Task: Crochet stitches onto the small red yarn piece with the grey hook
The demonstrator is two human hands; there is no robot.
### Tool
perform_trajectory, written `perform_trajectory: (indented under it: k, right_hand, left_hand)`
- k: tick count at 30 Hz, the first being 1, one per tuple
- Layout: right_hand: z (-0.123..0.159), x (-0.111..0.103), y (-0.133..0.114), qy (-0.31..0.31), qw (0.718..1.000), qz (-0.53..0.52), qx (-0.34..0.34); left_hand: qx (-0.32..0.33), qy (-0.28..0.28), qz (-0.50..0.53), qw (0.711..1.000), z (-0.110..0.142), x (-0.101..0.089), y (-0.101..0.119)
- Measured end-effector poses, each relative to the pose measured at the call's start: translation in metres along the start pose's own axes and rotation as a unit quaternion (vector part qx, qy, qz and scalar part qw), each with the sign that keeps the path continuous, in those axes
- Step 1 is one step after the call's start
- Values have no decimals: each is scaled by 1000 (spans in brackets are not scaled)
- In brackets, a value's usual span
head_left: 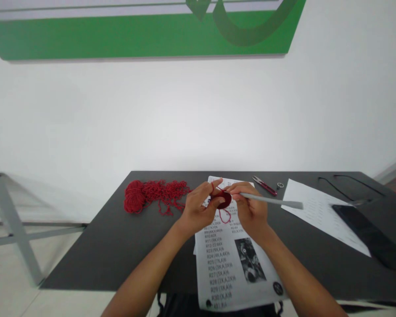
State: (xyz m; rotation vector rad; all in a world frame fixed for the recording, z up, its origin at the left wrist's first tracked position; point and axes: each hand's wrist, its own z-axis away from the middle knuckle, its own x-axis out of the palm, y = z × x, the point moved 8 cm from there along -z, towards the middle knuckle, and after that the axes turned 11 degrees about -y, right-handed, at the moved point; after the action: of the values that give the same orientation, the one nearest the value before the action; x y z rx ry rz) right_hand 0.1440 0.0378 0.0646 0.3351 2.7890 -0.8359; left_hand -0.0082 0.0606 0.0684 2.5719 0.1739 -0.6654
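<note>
My left hand pinches a small, dark red crocheted piece, with red yarn running over its raised index finger. In my right hand is a crochet hook with a long grey handle that points out to the right. The hook's tip meets the piece between both hands, and my fingers hide it. A loop of red yarn hangs below the piece. To the left lies a red yarn ball with a heap of loose, crinkled yarn beside it.
Under my hands lies a printed pattern sheet, reaching over the front edge of the dark table. Thread snips and a small metal ring sit at the back. On the right are a white paper, a black phone and eyeglasses.
</note>
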Motion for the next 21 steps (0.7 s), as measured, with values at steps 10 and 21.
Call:
perform_trajectory:
  k: [10,21]
  right_hand:
    - [17,7,-5,9,979,184,-83]
    - [7,14,8,-8,999,-40,-3]
  left_hand:
    - [-109,17,192,975,8,16,-19]
    - [-264,36,346,900,13,25,-49]
